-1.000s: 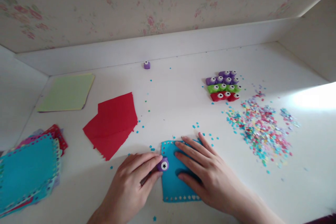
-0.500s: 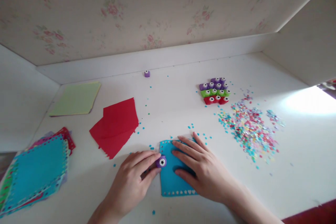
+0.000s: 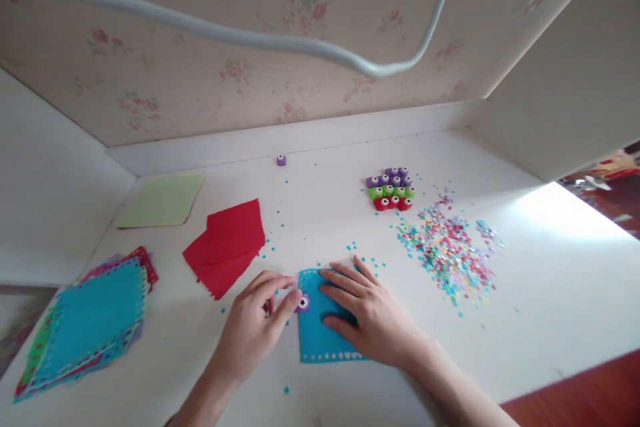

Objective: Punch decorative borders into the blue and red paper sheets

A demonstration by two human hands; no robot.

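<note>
A small purple paper punch (image 3: 303,303) with a star mark on its white button sits at the left edge of a blue sheet (image 3: 314,335). The thumb of my left hand (image 3: 253,317) rests against the punch, while the index finger arches just above it and the other fingers curl under. My right hand (image 3: 367,310) lies flat on the sheet with fingers spread, covering its right part. Rows of punched holes run along the top and bottom edges of the sheet. The underside of the punch is hidden.
Red sheets (image 3: 233,240) and a pale green stack (image 3: 163,200) lie to the left, near a pile of punched colored sheets (image 3: 95,307). More punches (image 3: 393,190) stand in rows at the right, beside scattered confetti (image 3: 453,250). One purple punch (image 3: 281,160) is by the wall.
My left index finger has lifted off the punch, and the thumb has shifted onto its side. My right hand keeps its place on the sheet. The view has tilted; a white cable now shows above.
</note>
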